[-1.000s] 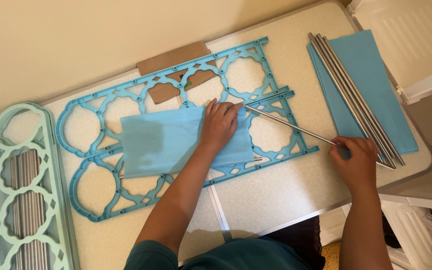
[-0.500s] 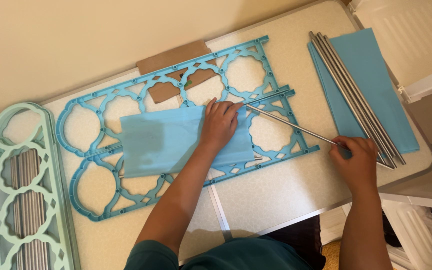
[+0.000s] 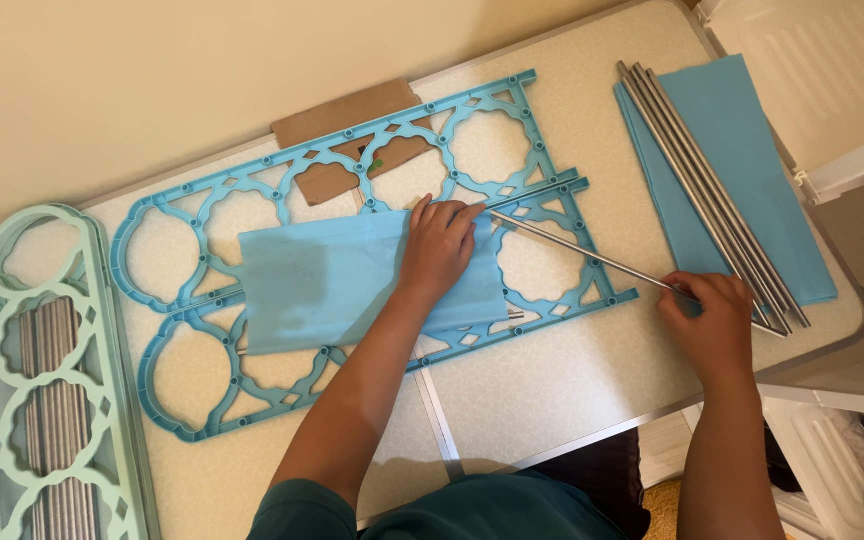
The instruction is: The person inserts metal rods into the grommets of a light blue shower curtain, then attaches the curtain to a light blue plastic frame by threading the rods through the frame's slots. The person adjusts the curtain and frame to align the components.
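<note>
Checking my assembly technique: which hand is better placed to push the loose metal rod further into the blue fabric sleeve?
Probably the right hand: it already holds the metal rod's outer end. The left hand lies flat on the blue fabric sleeve, pinning it over the blue lattice panel by the rod's tip.

On the table (image 3: 552, 380), 2 lattice panels (image 3: 352, 180) lie side by side, a fabric sheet (image 3: 332, 280) across them. Stacked panels (image 3: 12, 400) lie left; rods (image 3: 712, 190) on fabric (image 3: 762, 150) right.

Home: folding table (image 3: 552, 390), storage drawers (image 3: 832, 90).
</note>
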